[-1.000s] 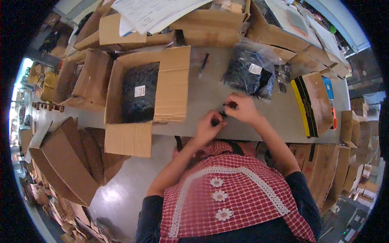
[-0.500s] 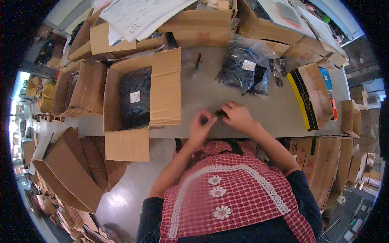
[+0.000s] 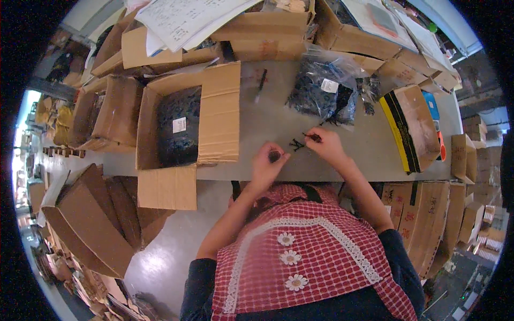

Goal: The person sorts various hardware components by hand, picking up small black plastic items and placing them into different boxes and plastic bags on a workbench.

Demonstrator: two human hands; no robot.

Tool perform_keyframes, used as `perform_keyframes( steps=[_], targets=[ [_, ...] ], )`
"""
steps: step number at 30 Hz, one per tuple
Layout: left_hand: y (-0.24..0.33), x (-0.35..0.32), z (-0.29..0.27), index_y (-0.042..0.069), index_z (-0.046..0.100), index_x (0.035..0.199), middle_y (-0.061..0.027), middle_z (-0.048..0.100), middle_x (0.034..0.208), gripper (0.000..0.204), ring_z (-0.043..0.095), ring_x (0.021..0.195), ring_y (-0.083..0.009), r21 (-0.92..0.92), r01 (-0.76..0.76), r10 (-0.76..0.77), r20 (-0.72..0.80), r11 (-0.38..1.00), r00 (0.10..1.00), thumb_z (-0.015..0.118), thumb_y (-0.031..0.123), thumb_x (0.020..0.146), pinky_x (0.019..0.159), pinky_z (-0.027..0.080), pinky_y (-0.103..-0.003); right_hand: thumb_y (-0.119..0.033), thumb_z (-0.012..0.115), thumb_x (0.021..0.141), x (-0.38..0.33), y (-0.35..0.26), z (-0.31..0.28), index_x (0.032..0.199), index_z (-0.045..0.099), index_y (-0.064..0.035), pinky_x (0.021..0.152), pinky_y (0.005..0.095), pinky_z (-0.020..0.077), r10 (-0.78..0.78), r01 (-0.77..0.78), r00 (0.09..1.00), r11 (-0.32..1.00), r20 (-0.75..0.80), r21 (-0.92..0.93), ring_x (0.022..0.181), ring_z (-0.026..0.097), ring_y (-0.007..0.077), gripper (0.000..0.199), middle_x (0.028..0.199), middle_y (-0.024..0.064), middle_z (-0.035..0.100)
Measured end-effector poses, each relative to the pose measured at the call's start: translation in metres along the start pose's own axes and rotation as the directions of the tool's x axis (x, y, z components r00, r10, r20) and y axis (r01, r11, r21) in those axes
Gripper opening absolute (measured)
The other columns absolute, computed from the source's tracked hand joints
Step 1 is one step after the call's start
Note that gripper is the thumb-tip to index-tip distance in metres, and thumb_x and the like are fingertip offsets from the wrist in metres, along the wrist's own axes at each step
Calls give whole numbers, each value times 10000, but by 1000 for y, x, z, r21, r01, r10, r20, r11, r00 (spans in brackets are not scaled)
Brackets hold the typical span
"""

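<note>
Near the table's front edge my left hand (image 3: 267, 163) is curled closed around small black pieces (image 3: 274, 156), whose exact kind is too small to tell. To its right and a little farther off, my right hand (image 3: 328, 144) pinches more thin black pieces (image 3: 315, 138) between the fingertips. A few loose black pieces (image 3: 296, 144) lie on the table between both hands. Beyond the right hand rests a clear plastic bag (image 3: 313, 101) full of similar black pieces, with a white label, and some pieces spill from its near edge.
Left of my hands stands an open cardboard box (image 3: 219, 123) holding a labelled bag of black pieces (image 3: 174, 140). A dark pen-like stick (image 3: 263, 80) lies farther back. A yellow-and-black edged carton (image 3: 415, 128) is on the right. Boxes and papers (image 3: 187, 21) line the back.
My right hand has moved right and slightly away from the left hand, holding black pieces. Loose black pieces now show on the table between the hands.
</note>
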State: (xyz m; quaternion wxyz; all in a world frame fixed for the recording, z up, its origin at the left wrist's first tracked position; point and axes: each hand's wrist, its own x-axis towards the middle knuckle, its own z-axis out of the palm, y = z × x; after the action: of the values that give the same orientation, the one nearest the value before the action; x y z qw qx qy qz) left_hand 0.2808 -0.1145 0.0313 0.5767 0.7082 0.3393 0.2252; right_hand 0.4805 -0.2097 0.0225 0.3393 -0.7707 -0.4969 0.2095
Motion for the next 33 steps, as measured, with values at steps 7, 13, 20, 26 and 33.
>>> perform_keyframes(
  steps=[7,13,20,26,33],
  targets=[
    [-12,-1,5,58,540,850,-17,577,807,188,532,797,-103,-74,0,-2,-21,997,1000,711,104,788,771,440,-245,-231,637,786,-12,-6,1,1004,630,-131,784,394,515,-395,426,904,807,163,-410,913,611,303,240,1002,71,624],
    [-16,0,5,55,541,859,-41,595,814,201,564,773,-125,12,-60,60,-37,998,997,717,119,785,728,466,-268,-212,657,750,-11,-3,10,1014,612,-132,835,405,500,-379,379,920,806,96,-454,965,593,321,279,1021,69,618],
    [-27,-2,10,46,557,896,-111,614,819,233,636,779,-228,70,-79,78,19,994,997,722,157,774,686,497,-336,-189,693,759,-11,-51,-9,943,632,-83,704,362,510,-302,301,953,950,-6,-79,812,620,285,221,913,95,629],
    [-31,0,10,44,555,875,-98,613,802,214,614,754,-211,33,-145,143,39,989,989,717,123,760,689,485,-321,-246,686,798,-3,-63,0,934,648,-67,614,383,502,-291,282,955,951,-60,-129,680,617,296,228,803,128,617],
    [-25,4,11,36,529,851,-79,589,779,214,578,739,-164,-16,-169,170,40,985,985,714,101,765,709,469,-286,-428,550,841,18,-19,9,838,645,-79,677,483,505,84,-13,989,865,119,-502,778,626,383,362,797,154,652]
  ],
)
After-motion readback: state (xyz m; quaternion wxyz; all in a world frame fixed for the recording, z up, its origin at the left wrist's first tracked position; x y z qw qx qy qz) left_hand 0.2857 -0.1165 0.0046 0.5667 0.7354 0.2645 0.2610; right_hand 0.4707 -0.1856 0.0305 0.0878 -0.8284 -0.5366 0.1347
